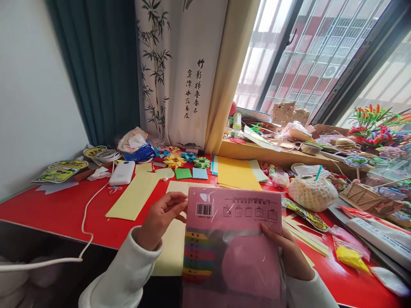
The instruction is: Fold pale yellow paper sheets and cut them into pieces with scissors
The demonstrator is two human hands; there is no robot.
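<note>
Pack of coloured paper (234, 244) in clear plastic sleeve, held up in front of chest, over near edge of red table (58, 209). Pink top sheet w/ barcode label and small diagrams along upper edge; stack of colour swatches visible lower left through film.

Left hand (160, 220) at pack's upper-left corner, fingers curled loosely, tips touching edge near barcode — light pinch, not a full clamp. Right hand (287, 252) on right edge, thumb over front, remaining fingers behind pack and hidden; cannot tell how tight. White sleeves on both wrists.

Handling, as judgement: light, thin, floppy; sags if held by one corner. Plastic film glossy, prob. slippery, crinkles easily. Sheets inside crease if bent hard. Best grip = both side edges, thumbs in front, fingers flat behind, approx. as now. Avoid squeezing middle.

Round about: yellow paper sheets (237, 173) flat on table beyond pack, another long yellow strip (135, 196) to left. Small green and blue squares (191, 173) further back, folded paper flowers (175, 160) near curtain. White power bank (122, 172) w/ cable trailing off left edge. Netted round object (311, 194) to right, just past pack. Windowsill cluttered w/ craft bits, too small to name.
</note>
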